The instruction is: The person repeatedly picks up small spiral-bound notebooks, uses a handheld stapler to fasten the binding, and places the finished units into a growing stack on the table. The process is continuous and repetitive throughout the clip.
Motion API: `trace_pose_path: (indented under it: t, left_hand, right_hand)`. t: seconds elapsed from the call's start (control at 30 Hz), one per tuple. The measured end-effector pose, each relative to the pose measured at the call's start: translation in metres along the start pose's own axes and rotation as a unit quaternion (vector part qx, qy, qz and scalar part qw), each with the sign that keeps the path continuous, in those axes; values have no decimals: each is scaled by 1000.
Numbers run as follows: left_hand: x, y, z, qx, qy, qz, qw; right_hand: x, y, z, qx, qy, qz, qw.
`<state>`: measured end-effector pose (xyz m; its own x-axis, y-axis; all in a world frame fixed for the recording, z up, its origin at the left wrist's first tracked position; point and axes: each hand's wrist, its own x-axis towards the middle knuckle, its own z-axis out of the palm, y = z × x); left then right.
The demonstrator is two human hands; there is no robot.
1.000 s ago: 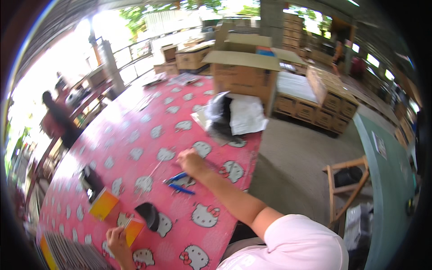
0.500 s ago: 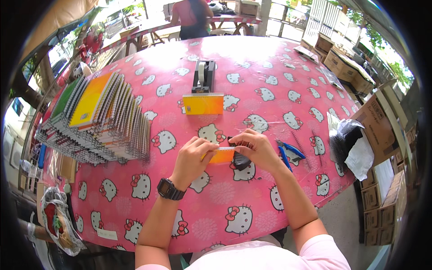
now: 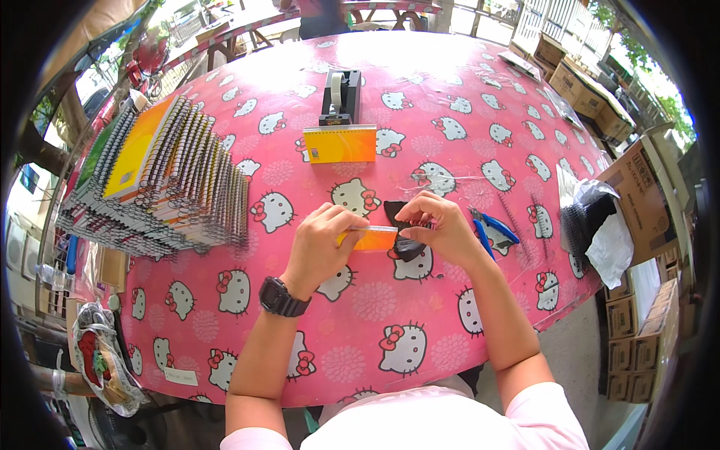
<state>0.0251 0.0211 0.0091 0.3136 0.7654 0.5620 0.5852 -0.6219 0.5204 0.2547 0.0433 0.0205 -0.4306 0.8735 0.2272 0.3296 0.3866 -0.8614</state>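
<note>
A small orange notebook (image 3: 377,240) is held by its left end in my left hand (image 3: 319,244), whose thumb and fingers are closed on it. My right hand (image 3: 446,229) pinches beside the notebook's right end, with a thin dark spiral wire (image 3: 424,223) showing at its fingertips. Under that hand lies a black pouch-like thing (image 3: 412,250), partly hidden. To the right of it rest blue-handled pliers (image 3: 496,229). Beyond my hands, another yellow-orange notebook (image 3: 341,144) leans against a black tape dispenser (image 3: 336,105).
A tall stack of spiral notebooks (image 3: 165,180) stands at left on the pink patterned table (image 3: 390,289). Loose spiral wires (image 3: 514,217) lie right of the pliers. Black mesh and white plastic (image 3: 611,244) sit at the right edge, beside cardboard boxes (image 3: 641,199). Another person (image 3: 322,19) stands far back.
The whole view has shifted, so the table's far items sit higher. My right hand's fingertips have drawn slightly away from the notebook's binding edge. My left hand keeps its hold.
</note>
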Motion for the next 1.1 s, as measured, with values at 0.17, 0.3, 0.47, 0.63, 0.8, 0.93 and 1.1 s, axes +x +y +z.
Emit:
trace_pose_path:
  t: [0.17, 0.3, 0.47, 0.63, 0.8, 0.93, 1.1]
  left_hand:
    - [2, 4, -1, -2, -4, 6, 1000]
    - [2, 3, -1, 2, -2, 1, 1000]
    - [1, 2, 2, 7, -2, 4, 1000]
    - [1, 8, 1, 38, -8, -14, 999]
    - [2, 23, 15, 99, 19, 37, 994]
    - [-2, 25, 24, 87, 16, 31, 996]
    - [-4, 30, 24, 72, -5, 47, 996]
  right_hand:
    - [0, 2, 3, -15, 15, -32, 999]
    - [1, -2, -2, -14, -10, -35, 999]
    - [-3, 3, -7, -62, -78, -62, 993]
    - [-3, -11, -5, -18, -84, -1, 996]
    - [-9, 6, -3, -45, -55, -79, 994]
    - [-8, -13, -4, -10, -69, -31, 997]
    - [-11, -13, -3, 19, -102, -1, 995]
